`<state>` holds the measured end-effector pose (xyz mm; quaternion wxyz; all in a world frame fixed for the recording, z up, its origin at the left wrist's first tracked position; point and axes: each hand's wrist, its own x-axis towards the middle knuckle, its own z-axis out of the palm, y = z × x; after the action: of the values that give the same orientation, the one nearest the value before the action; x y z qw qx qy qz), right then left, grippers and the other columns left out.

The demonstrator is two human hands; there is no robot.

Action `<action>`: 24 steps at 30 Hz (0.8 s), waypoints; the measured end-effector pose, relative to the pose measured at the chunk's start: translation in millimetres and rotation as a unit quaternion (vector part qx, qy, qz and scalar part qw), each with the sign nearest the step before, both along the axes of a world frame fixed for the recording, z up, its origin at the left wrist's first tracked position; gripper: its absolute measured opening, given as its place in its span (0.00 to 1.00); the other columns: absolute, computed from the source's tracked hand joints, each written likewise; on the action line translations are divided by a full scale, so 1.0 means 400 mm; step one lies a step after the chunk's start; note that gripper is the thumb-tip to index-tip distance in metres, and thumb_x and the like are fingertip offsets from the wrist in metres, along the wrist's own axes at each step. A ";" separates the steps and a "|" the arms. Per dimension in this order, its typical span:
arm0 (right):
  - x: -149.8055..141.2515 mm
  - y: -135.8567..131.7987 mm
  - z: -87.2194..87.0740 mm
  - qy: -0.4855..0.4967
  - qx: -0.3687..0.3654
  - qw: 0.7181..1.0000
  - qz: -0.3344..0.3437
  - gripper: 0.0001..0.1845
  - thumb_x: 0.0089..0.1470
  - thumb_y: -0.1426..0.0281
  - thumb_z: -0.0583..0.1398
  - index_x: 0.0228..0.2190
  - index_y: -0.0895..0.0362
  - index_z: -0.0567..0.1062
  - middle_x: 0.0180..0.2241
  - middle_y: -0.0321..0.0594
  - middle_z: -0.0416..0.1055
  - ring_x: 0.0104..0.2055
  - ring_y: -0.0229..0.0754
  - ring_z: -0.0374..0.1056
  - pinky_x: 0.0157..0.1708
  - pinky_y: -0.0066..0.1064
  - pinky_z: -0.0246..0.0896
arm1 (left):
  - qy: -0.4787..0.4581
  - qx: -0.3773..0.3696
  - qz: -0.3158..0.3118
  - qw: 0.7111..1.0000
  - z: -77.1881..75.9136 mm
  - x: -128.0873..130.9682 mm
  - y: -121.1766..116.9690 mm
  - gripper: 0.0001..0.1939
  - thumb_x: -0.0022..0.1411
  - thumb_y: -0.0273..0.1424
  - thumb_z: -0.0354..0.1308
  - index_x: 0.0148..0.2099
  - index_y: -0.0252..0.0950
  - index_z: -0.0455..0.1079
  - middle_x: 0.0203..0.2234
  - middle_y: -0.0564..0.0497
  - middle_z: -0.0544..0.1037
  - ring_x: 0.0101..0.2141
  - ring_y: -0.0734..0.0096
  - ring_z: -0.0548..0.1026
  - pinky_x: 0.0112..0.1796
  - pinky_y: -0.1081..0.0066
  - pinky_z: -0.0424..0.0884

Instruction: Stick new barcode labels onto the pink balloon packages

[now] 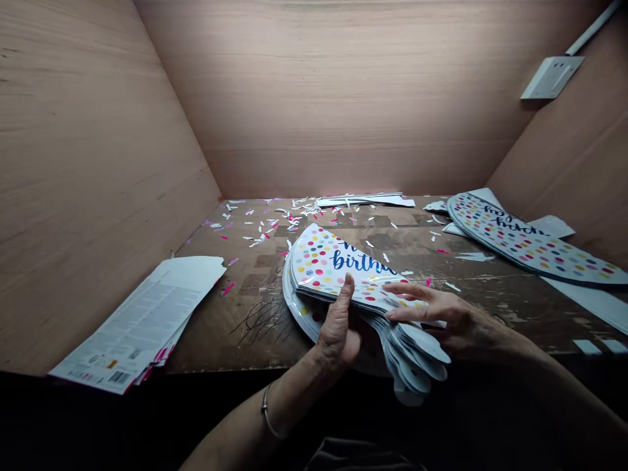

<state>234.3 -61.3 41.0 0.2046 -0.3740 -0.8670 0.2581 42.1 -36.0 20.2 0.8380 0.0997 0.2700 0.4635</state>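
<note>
A stack of flat, polka-dot birthday cutouts (318, 265) with blue lettering is tilted up over the front edge of the bench. My left hand (338, 330) grips its lower edge, the thumb on top and the fingers underneath, largely hidden. Spread fingers of my right hand (441, 311) rest on the right end of the stack; its thumb cannot be made out. Below them, white rounded tabs (415, 363) fan out towards me. Beneath the stack shows another dotted, curved piece (299, 314).
Printed sheets with a barcode (147, 320) lie at the left edge. Another pile of dotted cutouts (530, 239) lies on white sheets at the right. Paper scraps (265, 239) litter the bench (210, 347); dark thin strands (260, 320) lie left of the stack. Wooden panels (343, 98) enclose three sides.
</note>
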 end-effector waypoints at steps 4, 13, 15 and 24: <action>0.009 0.012 -0.007 0.059 -0.129 0.990 0.014 0.17 0.54 0.66 0.57 0.47 0.48 0.71 0.56 0.43 0.55 0.55 0.49 0.56 0.48 0.37 0.59 | 0.006 0.004 0.005 1.000 -0.006 -0.001 0.001 0.26 0.56 0.41 0.56 0.53 0.32 0.64 0.45 0.41 0.74 0.48 0.54 0.69 0.51 0.56 0.62; 0.039 0.072 0.002 0.057 -0.172 0.979 0.095 0.18 0.53 0.63 0.58 0.46 0.50 0.72 0.55 0.44 0.59 0.52 0.49 0.60 0.48 0.37 0.58 | -0.025 0.008 0.008 1.000 -0.016 -0.005 0.001 0.26 0.55 0.40 0.57 0.54 0.35 0.63 0.47 0.42 0.72 0.47 0.56 0.70 0.51 0.58 0.62; 0.037 0.070 0.005 0.050 -0.151 0.983 0.096 0.17 0.54 0.63 0.57 0.46 0.51 0.72 0.54 0.44 0.61 0.52 0.49 0.61 0.49 0.38 0.57 | -0.025 0.001 0.017 1.000 -0.012 -0.004 0.000 0.25 0.55 0.39 0.57 0.54 0.35 0.63 0.48 0.43 0.72 0.47 0.56 0.70 0.51 0.59 0.62; 0.001 0.027 0.006 0.141 -0.013 0.986 -0.091 0.18 0.52 0.73 0.55 0.44 0.55 0.73 0.44 0.43 0.71 0.46 0.48 0.67 0.47 0.38 0.63 | -0.014 -0.009 0.043 0.999 -0.008 0.002 0.004 0.24 0.54 0.37 0.59 0.52 0.34 0.65 0.46 0.43 0.73 0.47 0.57 0.70 0.51 0.60 0.63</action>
<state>234.8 -50.5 43.4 0.3427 -0.4134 -0.7884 0.3002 43.0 -34.5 17.1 0.8216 0.0738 0.2669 0.4983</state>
